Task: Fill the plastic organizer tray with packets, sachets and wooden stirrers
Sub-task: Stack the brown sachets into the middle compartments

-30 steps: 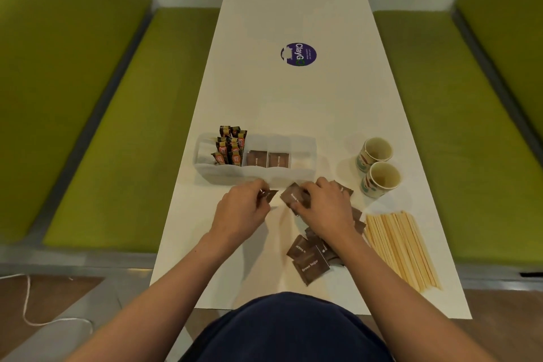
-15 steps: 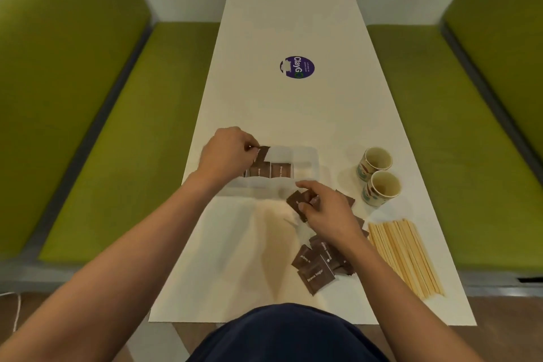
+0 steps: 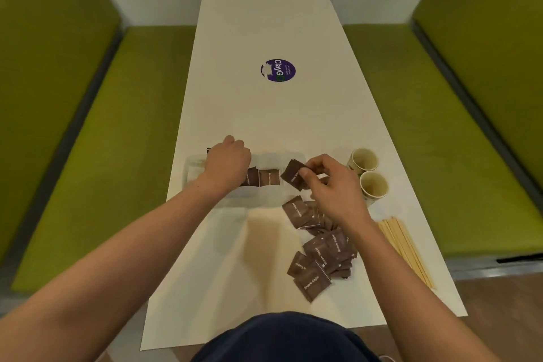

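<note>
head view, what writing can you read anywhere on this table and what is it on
"ClayG", then a green letter, likely o: round purple sticker on the table; its smaller lines are too small.
"Brown Sugar": nearest loose sachet.
The sachet in the right hand: white print, blurred.
Paper cups: markings unreadable.

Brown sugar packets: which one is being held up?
The packet pinched by the right hand; the rest lie on the table or sit inside the tray.
</note>
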The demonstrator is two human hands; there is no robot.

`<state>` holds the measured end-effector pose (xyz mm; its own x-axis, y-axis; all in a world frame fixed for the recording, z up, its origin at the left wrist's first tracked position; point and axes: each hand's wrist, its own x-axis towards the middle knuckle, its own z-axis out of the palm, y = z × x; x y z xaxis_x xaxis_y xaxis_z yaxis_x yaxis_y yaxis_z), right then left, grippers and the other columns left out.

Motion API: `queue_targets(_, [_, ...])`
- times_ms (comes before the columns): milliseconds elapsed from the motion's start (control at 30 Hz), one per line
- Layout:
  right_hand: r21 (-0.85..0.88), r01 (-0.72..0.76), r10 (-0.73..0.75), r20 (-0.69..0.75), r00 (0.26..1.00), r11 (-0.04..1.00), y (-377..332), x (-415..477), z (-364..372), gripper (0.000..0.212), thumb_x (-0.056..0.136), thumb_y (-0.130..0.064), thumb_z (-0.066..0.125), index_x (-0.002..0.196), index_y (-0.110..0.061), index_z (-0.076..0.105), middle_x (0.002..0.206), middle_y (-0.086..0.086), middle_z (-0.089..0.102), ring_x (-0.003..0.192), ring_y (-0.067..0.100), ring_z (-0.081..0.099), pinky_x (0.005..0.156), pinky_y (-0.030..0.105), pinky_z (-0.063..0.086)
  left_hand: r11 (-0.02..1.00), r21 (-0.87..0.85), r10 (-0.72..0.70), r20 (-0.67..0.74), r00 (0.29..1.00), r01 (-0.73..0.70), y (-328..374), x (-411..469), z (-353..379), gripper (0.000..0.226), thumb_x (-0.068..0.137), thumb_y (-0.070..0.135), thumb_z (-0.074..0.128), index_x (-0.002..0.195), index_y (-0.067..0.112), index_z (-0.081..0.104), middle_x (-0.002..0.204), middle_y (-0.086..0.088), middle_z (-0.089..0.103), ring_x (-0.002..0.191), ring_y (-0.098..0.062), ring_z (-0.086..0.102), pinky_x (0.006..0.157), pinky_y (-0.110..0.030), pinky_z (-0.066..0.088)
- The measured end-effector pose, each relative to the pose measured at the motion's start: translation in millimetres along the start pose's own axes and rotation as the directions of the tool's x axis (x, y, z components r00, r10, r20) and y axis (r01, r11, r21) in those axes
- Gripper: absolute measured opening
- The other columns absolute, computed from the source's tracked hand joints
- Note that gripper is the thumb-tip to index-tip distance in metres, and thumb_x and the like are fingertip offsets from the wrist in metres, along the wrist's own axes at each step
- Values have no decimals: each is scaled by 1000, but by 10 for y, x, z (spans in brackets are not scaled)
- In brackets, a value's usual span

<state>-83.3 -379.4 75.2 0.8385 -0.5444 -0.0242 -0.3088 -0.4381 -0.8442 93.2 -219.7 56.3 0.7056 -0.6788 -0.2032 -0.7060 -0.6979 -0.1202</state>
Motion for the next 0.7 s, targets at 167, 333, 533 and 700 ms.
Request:
queue_targets(167, [-97, 109, -108, 20, 994, 989, -93, 278, 151, 8, 97, -32, 66, 97, -29, 75, 100, -13, 66, 95, 6, 60, 79, 23, 43, 953, 274, 135, 3, 991, -130, 82, -17, -73, 26, 67, 3, 72, 64, 20, 53, 76, 1, 48, 84, -22, 55, 55, -30, 24])
queue_targets(333, [-283, 105, -67, 140, 988, 954, -56, 600, 377, 16, 100, -33, 61, 104, -28, 76, 101, -8, 50, 110, 17, 45, 85, 29, 35, 993, 118, 28, -177, 984, -8, 5, -78, 13, 19, 57, 9, 82, 60, 16, 64, 72, -1, 53, 75, -25, 52, 53, -31, 23])
queue_targets(533, [-522, 183, -52, 256, 965, 833, 5, 735, 565, 18, 99, -38, 62, 107, -31, 77, 115, 2, 55, 117, 26, 45, 89, 36, 41, 979, -201, -134, -454, 881, 45, -18, -379, -15, 14, 72, 13, 80, 85, 16, 80, 78, -5, 62, 76, -30, 55, 53, -34, 41])
queue_targets(700, [-589, 238, -103, 254, 962, 772, 62, 687, 619, 31, 96, -38, 65, 125, -30, 72, 116, 3, 57, 115, 28, 48, 89, 38, 41, 937, -342, -234, -478, 846, 66, 144, -639, -4, 7, 85, 22, 74, 89, 19, 79, 85, -2, 61, 82, -27, 54, 64, -39, 49])
